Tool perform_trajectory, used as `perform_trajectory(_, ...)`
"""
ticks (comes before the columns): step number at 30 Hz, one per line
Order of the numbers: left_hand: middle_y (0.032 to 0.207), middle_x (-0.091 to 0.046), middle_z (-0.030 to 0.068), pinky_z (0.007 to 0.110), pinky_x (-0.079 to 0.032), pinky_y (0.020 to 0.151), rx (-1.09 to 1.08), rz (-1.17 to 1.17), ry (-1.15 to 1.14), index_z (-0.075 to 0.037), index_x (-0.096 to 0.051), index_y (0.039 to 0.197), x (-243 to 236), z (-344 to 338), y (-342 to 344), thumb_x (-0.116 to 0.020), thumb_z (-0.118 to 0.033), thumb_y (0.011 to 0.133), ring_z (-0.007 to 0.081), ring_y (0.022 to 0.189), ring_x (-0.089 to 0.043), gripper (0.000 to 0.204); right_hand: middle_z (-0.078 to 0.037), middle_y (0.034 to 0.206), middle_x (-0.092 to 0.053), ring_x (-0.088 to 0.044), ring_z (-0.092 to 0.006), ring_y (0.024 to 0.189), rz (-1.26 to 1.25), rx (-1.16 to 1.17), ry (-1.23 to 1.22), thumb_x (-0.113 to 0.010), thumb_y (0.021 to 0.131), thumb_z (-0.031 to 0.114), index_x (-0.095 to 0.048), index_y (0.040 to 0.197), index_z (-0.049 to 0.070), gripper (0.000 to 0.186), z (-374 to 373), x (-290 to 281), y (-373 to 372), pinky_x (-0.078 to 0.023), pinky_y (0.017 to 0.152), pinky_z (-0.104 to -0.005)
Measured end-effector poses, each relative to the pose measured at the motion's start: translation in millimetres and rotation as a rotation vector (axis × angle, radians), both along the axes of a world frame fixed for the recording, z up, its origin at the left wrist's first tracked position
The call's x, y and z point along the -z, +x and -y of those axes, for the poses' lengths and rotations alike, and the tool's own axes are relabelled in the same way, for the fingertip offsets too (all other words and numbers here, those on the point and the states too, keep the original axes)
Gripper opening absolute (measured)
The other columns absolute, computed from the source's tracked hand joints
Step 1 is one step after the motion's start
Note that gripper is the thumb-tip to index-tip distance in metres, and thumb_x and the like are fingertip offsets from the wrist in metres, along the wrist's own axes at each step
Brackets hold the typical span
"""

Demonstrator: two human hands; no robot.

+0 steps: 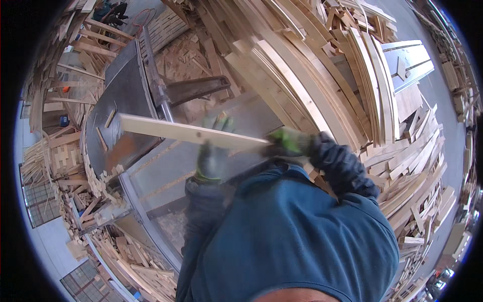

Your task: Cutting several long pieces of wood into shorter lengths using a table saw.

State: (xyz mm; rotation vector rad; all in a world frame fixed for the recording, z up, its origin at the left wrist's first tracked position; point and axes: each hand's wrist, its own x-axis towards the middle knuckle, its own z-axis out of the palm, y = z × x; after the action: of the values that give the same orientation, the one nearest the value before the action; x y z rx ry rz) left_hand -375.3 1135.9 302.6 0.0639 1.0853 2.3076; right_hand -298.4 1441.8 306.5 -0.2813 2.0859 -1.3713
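A pale, narrow wooden board (166,130) is held in front of me, stretching left from my body over a metal machine table. My left hand (214,153), in a green and grey glove, is wrapped round the board near its middle, the fingers showing over its far edge; it is smeared by motion. At the board's right end, my right hand (291,142) grips it in a green and dark glove. The board's left end hangs over the dark part of the machine table (121,88), beside a long metal rail (158,93). A small dark knot marks the board.
Long planks (302,90) are stacked ahead and to my right, close to my right hand. Loose offcuts (412,156) lie heaped at the far right. Sawdust (181,55) and scraps lie beyond the rail. A metal frame edge (143,216) runs at my lower left.
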Motion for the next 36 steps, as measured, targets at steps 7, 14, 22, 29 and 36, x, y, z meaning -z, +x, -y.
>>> perform_trajectory(7, 0.126, -0.07, 0.0157, 0.061, -0.053, 0.12, -0.324, -0.101, 0.004, 0.001, -0.058, 0.161, -45.4, 167.7, -40.9, -0.071, -0.028, 0.116, 0.036, 0.125, -0.069, 0.055, -0.021, 0.137, -0.08, -0.079, -0.0401, 0.122, -0.412, 0.849, 0.262, -0.078, 0.109, 0.038, -0.064, 0.16, 0.004, 0.063, 5.0, 153.7, 36.7, -0.063, 0.105, -0.0513)
perform_trajectory(14, 0.129, -0.072, 0.0213, 0.052, -0.057, 0.114, -0.618, -0.199, -0.329, 0.012, -0.058, 0.157, -101.9, 242.6, -32.4, -0.069, -0.016, 0.114, 0.0324, 0.122, -0.072, 0.053, -0.031, 0.169, -0.052, -0.052, -0.0531, 0.156, -0.207, 0.629, 1.381, -0.099, 0.083, 0.06, -0.038, 0.177, 0.002, 0.127, 49.6, 157.2, 34.5, -0.048, 0.123, -0.0659)
perform_trajectory(22, 0.134, -0.08, 0.0243, 0.045, -0.066, 0.107, -0.69, -0.313, -0.561, 0.015, -0.064, 0.153, -85.0, 261.1, 1.6, -0.074, -0.014, 0.112, 0.0301, 0.122, -0.08, 0.051, -0.03, 0.156, -0.064, -0.063, -0.0504, 0.143, -0.057, 0.716, 1.235, -0.103, 0.08, 0.055, -0.043, 0.173, 0.003, 0.122, 73.6, 139.3, 21.4, -0.055, 0.118, -0.0583)
perform_trajectory(29, 0.135, -0.08, 0.0241, 0.045, -0.065, 0.109, -0.646, -0.327, -0.668, 0.016, -0.064, 0.155, -79.2, 280.1, -0.8, -0.071, -0.014, 0.115, 0.0301, 0.123, -0.079, 0.051, -0.024, 0.143, -0.072, -0.07, -0.0459, 0.136, -0.042, 0.773, 1.24, -0.101, 0.084, 0.05, -0.062, 0.155, 0.008, 0.092, 80.0, 148.1, 14.6, -0.06, 0.113, -0.0567)
perform_trajectory(36, 0.129, -0.083, 0.0223, 0.042, -0.065, 0.109, -0.663, -0.262, -0.759, 0.015, -0.068, 0.151, -87.3, 286.9, 4.1, -0.075, -0.014, 0.114, 0.0285, 0.116, -0.082, 0.047, -0.021, 0.142, -0.073, -0.071, -0.0439, 0.136, -0.063, 0.766, 1.269, -0.096, 0.088, 0.045, -0.067, 0.147, 0.011, 0.074, 104.0, 134.1, 13.6, -0.059, 0.114, -0.0561)
